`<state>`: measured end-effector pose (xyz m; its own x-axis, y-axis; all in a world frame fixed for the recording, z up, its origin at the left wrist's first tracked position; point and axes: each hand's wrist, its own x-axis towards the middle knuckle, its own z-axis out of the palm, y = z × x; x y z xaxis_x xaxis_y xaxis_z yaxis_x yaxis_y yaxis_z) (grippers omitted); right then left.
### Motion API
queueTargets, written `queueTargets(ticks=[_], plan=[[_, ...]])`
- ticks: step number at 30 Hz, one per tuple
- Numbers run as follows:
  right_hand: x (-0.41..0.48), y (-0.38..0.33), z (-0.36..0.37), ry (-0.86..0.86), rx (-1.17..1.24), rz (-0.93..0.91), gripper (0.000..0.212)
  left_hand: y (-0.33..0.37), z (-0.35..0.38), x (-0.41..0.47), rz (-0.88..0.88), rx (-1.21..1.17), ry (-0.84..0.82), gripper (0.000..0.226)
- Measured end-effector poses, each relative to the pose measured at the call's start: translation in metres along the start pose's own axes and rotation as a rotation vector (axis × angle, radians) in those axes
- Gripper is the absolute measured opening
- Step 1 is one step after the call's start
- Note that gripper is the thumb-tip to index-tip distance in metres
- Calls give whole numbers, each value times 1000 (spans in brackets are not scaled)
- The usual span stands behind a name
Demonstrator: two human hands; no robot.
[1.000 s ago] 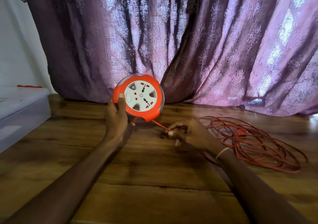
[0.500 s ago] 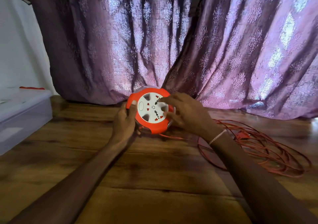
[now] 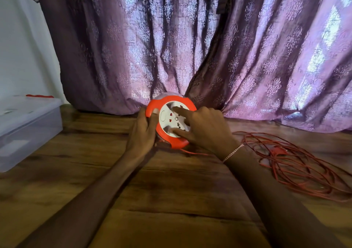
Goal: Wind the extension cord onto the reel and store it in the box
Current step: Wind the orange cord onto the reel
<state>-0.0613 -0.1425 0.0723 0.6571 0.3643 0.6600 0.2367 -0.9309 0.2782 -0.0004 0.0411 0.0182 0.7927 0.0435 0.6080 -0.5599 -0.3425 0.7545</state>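
The round orange reel [image 3: 166, 117] with a white socket face stands tilted on the wooden floor in front of the curtain. My left hand [image 3: 142, 131] grips its left edge, thumb over the orange rim. My right hand [image 3: 205, 129] lies on the white face, with the index finger at an upper recess and the thumb at a lower one. A red cord [image 3: 297, 167] runs from under the reel to a loose pile on the floor at the right, with a red plug [image 3: 278, 150] lying in it.
A translucent plastic box [image 3: 28, 126] sits on the floor at the left, beside a white wall. A purple patterned curtain [image 3: 190, 48] hangs right behind the reel. Bare wooden floor [image 3: 171, 190] spreads in front of me.
My right hand left the cord near the floor and came onto the reel's white face. The reel, held up a second ago, has come lower and to the right.
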Motion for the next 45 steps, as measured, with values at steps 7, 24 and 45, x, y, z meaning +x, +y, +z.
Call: queueTargets(ticks=[7, 24, 45], plan=[[5, -11, 0, -77, 484, 575, 59, 12, 10, -7, 102, 18, 48, 40], [-12, 10, 16, -41, 509, 397, 36, 1, 4, 1, 114, 90, 61, 41], [-23, -26, 15, -142, 331, 563, 71, -13, 2, -2, 121, 110, -197, 56]])
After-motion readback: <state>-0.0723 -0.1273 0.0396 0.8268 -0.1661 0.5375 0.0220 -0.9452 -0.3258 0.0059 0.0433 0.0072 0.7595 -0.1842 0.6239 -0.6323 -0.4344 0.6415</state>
